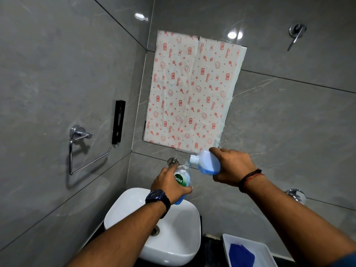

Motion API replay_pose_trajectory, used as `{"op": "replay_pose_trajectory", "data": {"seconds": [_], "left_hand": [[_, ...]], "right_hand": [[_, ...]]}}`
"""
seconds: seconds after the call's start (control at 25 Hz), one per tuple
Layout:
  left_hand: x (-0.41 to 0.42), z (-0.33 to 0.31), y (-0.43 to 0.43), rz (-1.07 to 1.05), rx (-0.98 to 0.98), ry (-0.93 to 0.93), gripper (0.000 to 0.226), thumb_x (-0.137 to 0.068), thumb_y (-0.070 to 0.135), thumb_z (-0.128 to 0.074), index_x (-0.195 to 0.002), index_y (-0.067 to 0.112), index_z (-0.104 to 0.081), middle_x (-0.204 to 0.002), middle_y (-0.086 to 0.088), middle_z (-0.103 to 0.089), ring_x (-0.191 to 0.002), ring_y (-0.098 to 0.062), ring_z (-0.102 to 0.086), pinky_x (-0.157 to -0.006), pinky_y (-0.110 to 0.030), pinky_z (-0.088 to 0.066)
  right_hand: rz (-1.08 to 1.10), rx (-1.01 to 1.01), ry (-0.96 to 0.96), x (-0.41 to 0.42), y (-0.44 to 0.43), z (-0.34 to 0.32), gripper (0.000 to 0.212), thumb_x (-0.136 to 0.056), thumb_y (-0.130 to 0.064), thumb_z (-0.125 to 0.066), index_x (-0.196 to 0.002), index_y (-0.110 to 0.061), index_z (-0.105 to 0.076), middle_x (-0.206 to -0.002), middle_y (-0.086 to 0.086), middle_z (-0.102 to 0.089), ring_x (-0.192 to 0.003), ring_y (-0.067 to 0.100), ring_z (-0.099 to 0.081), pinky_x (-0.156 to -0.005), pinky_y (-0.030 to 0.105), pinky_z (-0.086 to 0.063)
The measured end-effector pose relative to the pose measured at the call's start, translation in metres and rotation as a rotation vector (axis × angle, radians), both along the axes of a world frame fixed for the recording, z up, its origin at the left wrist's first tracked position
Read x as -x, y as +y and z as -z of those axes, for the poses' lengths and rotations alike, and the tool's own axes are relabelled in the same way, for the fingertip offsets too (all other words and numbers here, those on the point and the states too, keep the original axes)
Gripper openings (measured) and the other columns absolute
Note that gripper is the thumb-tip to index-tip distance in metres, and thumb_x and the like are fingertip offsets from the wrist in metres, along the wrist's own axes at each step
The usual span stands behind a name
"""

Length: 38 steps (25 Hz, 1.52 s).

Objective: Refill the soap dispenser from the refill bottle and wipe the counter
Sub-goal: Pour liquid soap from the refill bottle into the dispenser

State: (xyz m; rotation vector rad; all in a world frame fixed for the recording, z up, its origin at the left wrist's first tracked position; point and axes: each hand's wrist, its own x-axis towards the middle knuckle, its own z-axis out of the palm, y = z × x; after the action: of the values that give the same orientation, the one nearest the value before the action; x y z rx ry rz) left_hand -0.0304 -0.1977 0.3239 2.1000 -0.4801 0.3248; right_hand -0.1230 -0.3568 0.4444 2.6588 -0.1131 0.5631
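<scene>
My left hand [169, 185] grips a clear soap dispenser bottle [183, 180] with a green Dettol label, held above the white basin [173, 237]. Blue liquid fills its lower part. My right hand [234, 167] holds the translucent refill bottle [207, 162] tipped sideways, its white neck resting at the dispenser's open mouth. Blue soap sits in the refill bottle's lower side. The dispenser's pump top is not in view.
A white tray [248, 241] holding a blue cloth [241, 255] sits on the dark counter at the lower right. A chrome wall spout [172, 161] is behind my left hand. A chrome towel ring [82, 149] and black holder [118, 122] hang on the left wall. Patterned paper [192, 93] covers the mirror.
</scene>
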Motion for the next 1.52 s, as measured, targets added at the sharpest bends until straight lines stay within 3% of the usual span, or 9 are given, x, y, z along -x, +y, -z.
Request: {"op": "replay_pose_trajectory", "data": {"seconds": [1.52], "left_hand": [[-0.0038,-0.0026,-0.0042,0.009,-0.008,-0.008,0.091,-0.049,0.055,-0.080,-0.129,0.036,-0.041,-0.115,0.003,-0.055,-0.097,-0.020,-0.055,-0.076,-0.034,-0.053]], "right_hand": [[0.003,-0.013,0.021,-0.0024,-0.0019,-0.0061,0.074,-0.069,-0.044,-0.073,-0.131,-0.028,-0.036,-0.116,0.002,-0.062,-0.093,0.022,-0.059,-0.071,0.035,-0.056]]}}
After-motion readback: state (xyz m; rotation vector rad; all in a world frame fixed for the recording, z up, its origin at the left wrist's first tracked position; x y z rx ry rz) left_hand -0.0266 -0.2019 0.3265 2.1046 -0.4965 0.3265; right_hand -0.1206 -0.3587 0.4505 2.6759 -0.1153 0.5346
